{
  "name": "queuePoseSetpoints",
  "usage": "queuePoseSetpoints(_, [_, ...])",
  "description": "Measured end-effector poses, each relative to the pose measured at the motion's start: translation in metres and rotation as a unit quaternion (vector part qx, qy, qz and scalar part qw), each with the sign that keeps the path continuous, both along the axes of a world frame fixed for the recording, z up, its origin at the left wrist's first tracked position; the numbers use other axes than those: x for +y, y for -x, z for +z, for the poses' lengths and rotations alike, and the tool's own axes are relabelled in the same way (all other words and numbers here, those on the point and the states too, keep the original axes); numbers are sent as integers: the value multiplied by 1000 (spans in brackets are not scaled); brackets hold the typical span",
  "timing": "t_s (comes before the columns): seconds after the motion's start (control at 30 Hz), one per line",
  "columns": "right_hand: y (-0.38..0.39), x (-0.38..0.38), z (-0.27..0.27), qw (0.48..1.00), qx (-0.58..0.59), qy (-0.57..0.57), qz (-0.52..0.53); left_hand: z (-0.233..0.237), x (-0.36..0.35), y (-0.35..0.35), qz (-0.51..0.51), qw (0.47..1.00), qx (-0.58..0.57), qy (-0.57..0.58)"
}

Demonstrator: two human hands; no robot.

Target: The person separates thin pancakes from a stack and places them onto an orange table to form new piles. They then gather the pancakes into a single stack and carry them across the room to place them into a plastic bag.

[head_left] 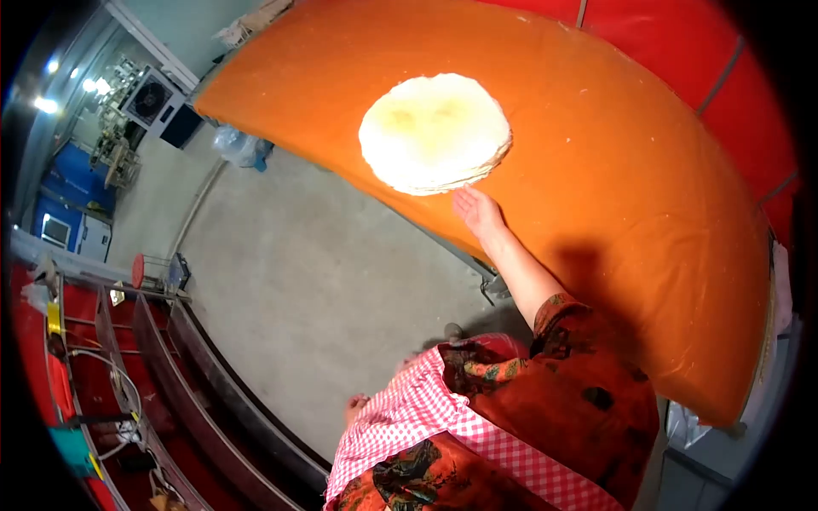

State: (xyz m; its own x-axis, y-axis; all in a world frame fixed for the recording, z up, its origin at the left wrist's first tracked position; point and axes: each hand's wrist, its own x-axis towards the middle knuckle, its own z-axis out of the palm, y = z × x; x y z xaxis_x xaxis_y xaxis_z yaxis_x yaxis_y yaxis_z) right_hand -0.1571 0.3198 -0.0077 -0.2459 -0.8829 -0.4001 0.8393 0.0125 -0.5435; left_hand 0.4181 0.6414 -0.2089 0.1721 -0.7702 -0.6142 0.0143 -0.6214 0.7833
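Note:
A stack of thin round flatbreads (436,136), pale with lightly browned patches and uneven layered edges, lies on the orange cloth (596,196) of a large curved table. My right hand (479,211) reaches over the table's near side, fingers stretched out and fingertips right at the stack's lower edge; nothing is in its grasp. Low beside my pink checked apron (400,426), a small part of my left hand (356,407) shows, away from the table. The apron hides most of it, and I cannot tell how its fingers are set.
Grey concrete floor (315,255) stretches left of the table. Dark curved rails (204,375) and a rack with cables and a teal item (72,451) stand at lower left. A plastic bag (239,146) hangs by the table's far-left edge. Red padded panels (673,51) line the back.

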Motion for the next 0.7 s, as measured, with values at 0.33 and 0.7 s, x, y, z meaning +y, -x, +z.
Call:
queuePoseSetpoints(0.33, [-15, -53, 3, 986, -37, -97, -131, -120, -262, -79, -80, 989, 95, 79])
queuePoseSetpoints(0.7, [-30, -85, 31, 939, 41, -163, -299, 221, -653, 178, -278, 938, 186, 95])
